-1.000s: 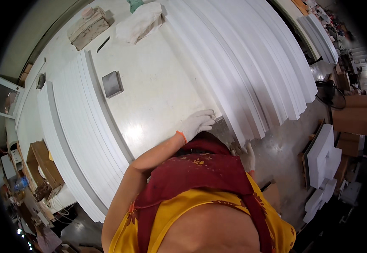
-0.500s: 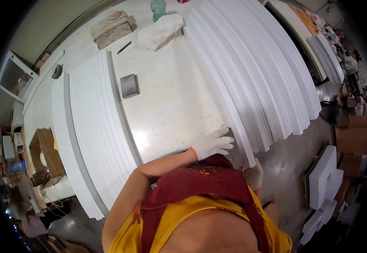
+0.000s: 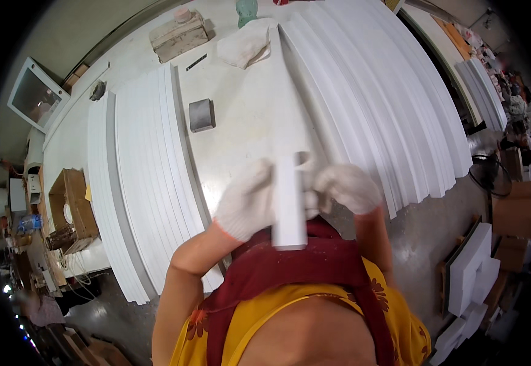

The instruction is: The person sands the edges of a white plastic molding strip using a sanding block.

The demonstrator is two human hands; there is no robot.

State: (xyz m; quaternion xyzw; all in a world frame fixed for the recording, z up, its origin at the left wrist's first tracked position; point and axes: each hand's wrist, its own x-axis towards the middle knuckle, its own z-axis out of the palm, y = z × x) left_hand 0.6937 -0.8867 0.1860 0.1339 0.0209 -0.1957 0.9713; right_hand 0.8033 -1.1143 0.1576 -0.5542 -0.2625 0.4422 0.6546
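Note:
A long white strip runs from the table's far side towards my body, its near end blurred by motion. Around its near part my left hand, in a white knit glove, is closed, with fingertips showing on the strip's right side. My right hand, gloved too, has curled fingers close against that side; whether they grip the strip or something small is hidden by blur. At the strip's far end a crumpled white cloth lies on the table. On the right is a row of similar white strips.
More white strips lie along the left of the white table. Between the rows sits a grey block. Farther back are a worn box-shaped block and a green bottle. A cardboard box stands left, a fan right.
The nearest strip has come away from the right row to the table's middle. My left hand has closed around it, and my right hand has risen from beside the row's near end.

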